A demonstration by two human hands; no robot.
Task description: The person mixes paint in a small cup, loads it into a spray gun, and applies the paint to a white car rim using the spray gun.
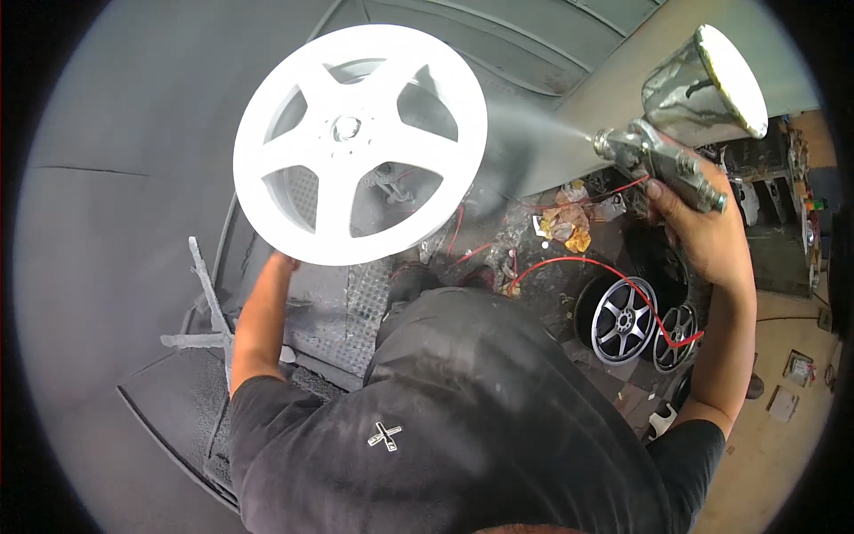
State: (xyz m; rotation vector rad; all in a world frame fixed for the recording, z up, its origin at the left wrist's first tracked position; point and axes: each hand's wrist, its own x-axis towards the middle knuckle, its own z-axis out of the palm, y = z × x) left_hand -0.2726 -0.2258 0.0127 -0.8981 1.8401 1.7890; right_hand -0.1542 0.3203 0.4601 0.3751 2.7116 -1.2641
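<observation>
A white five-spoke wheel rim (334, 203) faces me at upper left, its front tilted up. My left hand (289, 260) reaches to the wheel's lower edge and goes behind it. Its fingers are hidden, so their grip does not show. In my right hand (707, 222), held up at the right, is a spray gun (663, 165) with a metal paint cup (689, 93) on top. My fingers are wrapped round the gun's handle. A pale mist (543, 122) leaves the nozzle leftward toward the wheel's right side.
Silver multi-spoke wheels (623, 320) lie on the floor at lower right. A red hose (578, 260) curves across the floor near crumpled yellow-brown paper (567, 227). A paint-coated metal stand (212, 303) is at the left. A cluttered shelf (778, 205) stands at far right.
</observation>
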